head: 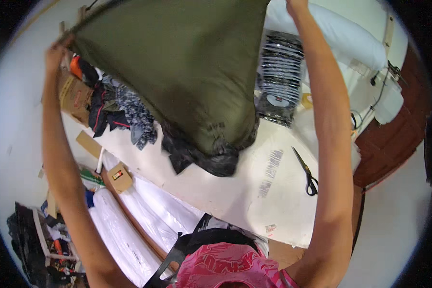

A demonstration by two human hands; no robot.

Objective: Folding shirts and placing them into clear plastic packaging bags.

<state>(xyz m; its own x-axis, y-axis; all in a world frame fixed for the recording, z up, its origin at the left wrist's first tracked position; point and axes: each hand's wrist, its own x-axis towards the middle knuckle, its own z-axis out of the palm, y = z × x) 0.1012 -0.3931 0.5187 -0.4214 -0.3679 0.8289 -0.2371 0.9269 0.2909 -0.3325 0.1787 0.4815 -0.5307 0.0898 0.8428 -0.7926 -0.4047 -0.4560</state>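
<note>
An olive-green cloth garment (187,68) is spread in the air above the table, its dark, crumpled lower end (208,160) hanging down. At the upper left, my left hand (57,54) grips one corner of it. Only the wrist end of my right hand (296,4) shows at the top edge; its fingers are cut off, but the taut right side of the cloth runs up towards it. Black-handled scissors (306,172) lie on the white tabletop (234,201), near my right forearm.
Folded items in clear plastic bags (282,72) are stacked behind the garment. Camouflage and dark clothes (129,108) lie by a cardboard box (75,95) at left. Plastic-wrapped rolls (126,234) lie below the table edge. A large pale roll (342,34) is at the back right.
</note>
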